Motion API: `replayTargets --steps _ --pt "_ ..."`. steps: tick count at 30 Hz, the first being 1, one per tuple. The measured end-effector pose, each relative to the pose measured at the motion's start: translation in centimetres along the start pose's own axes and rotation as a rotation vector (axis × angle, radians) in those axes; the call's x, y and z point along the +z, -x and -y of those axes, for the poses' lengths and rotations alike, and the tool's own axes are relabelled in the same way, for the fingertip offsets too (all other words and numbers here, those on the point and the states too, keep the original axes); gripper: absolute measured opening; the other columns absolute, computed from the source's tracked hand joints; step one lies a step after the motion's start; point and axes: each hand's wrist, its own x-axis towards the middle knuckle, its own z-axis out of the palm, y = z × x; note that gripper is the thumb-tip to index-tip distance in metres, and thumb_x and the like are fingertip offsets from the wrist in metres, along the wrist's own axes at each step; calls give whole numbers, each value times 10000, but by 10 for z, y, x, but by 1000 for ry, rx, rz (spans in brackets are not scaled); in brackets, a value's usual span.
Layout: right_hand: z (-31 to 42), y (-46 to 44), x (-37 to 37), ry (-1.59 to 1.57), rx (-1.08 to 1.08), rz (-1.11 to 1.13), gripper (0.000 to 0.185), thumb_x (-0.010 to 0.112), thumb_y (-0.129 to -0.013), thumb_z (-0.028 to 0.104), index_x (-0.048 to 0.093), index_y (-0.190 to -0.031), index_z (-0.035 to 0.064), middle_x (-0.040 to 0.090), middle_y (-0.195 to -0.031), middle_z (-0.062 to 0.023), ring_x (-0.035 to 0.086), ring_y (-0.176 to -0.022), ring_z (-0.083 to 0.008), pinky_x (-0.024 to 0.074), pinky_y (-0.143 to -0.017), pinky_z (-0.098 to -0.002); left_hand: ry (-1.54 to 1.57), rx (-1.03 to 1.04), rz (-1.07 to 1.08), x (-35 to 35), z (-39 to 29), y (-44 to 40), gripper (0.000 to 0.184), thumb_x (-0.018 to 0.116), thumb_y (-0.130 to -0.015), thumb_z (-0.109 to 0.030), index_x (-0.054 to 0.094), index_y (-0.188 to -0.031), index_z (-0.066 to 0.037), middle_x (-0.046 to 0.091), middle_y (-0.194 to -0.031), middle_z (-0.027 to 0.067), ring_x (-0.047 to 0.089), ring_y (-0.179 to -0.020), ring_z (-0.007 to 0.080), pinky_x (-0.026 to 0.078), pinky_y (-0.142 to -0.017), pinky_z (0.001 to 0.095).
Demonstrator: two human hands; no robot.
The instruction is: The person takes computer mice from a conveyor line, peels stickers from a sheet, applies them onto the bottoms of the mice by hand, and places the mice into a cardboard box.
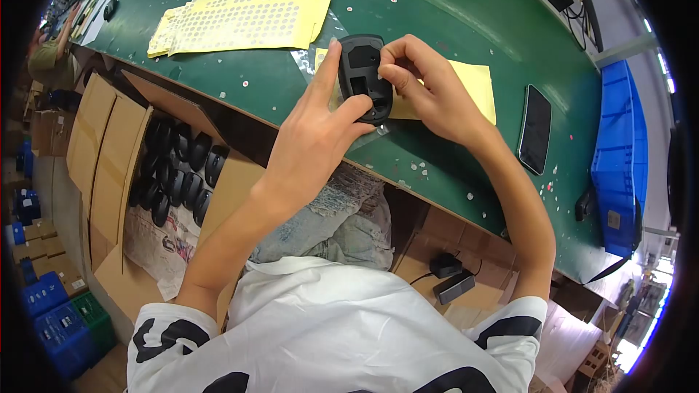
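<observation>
Mouse [357, 65]: black, underside showing, upper centre of the frame, over the green bench [451, 14].
Left hand [312, 131]: clamped on the mouse, along its left and lower edges.
Right hand [435, 91]: thumb and forefinger together at the mouse's right edge; anything between them is too small to tell.
Sticker sheets [251, 18]: yellow, upper left.
Phone [535, 129]: right of the frame.
Box [120, 160]: left, holding black mice [199, 151].

Grey floor [60, 207] lies left of the green worktable [451, 0], bright lights [663, 73] right.
</observation>
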Motion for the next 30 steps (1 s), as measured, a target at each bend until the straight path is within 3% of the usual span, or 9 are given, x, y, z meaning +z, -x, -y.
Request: replayTargets --steps 5,21,25,28,30 --pt "5 0 -12 134 -12 122 23 591 -1008 49 585 -1021 33 594 -943 -38 518 -805 -129 441 -723 -249 -61 32 -26 0 -1 0 298 812 -788 -37 613 -1007 -69 303 -1638 273 547 -1365 401 508 -1005 430" --pt "17 3 -5 378 -83 88 15 621 -991 41 613 -1003 37 611 -960 -55 546 -801 -160 477 -731 -280 -155 88 -18 -5 -5 -4 310 813 -784 -52 568 -973 -57 334 -1605 314 606 -1277 384 545 -902 404" --pt "2 1 5 306 -183 -115 15 627 -985 31 617 -995 38 605 -938 -44 549 -787 -144 493 -724 -269 -148 46 3 -7 -7 -5 213 766 -869 -70 633 -1036 -60 333 -1649 233 631 -1246 379 528 -958 373" --pt "-8 0 14 152 -197 -240 55 635 -985 54 602 -1027 40 612 -961 -53 575 -750 -159 494 -686 -282 -20 41 -29 2 0 3 245 782 -849 -78 613 -1026 -64 341 -1633 256 634 -1229 369 543 -893 380" --pt "-11 6 14 -92 87 -289 58 611 -1015 69 593 -1066 48 603 -931 -40 572 -731 -129 508 -684 -272 73 10 -71 -1 9 15 278 798 -829 -86 593 -1017 -69 349 -1617 279 638 -1211 360 558 -827 387"
